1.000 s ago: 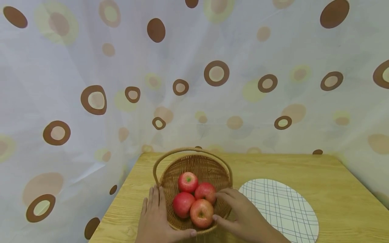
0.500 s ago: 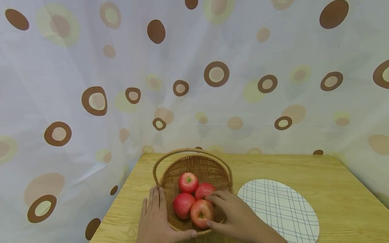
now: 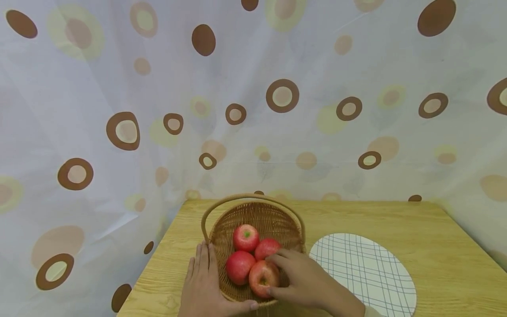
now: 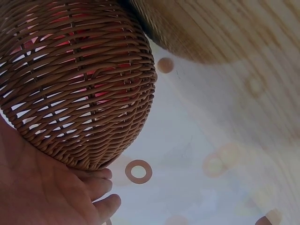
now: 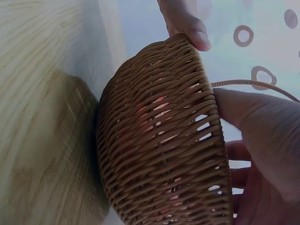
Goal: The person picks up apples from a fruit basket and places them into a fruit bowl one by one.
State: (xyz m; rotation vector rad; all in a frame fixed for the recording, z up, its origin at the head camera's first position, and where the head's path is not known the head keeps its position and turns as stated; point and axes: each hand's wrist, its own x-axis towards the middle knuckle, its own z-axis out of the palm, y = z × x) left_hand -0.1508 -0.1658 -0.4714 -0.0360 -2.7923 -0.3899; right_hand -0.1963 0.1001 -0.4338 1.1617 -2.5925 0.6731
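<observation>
A brown wicker basket (image 3: pixel 273 220) with an arched handle holds several red apples. My left hand (image 3: pixel 206 281) rests against the basket's left side, fingers straight and thumb along the front rim; the left wrist view shows the palm side of this hand (image 4: pixel 51 183) against the weave. Reaching over the right rim, my right hand (image 3: pixel 303 277) grips the front apple (image 3: pixel 263 278), thumb low on its right and fingers at its upper right. The back-right apple (image 3: pixel 267 248) is partly covered by those fingers. In the right wrist view the basket wall hides the fingertips of my right hand (image 5: pixel 267 140).
An oval white placemat or plate with blue grid lines (image 3: pixel 368 273) lies right of the basket, partly behind my right forearm. Everything stands on a wooden table (image 3: pixel 443 246). A sheet with brown and yellow circles (image 3: pixel 253 145) hangs behind and at both sides.
My right hand has moved left, from the basket's right side onto the front apple, and its fingers have closed in around it. The left hand and basket stay almost in place.
</observation>
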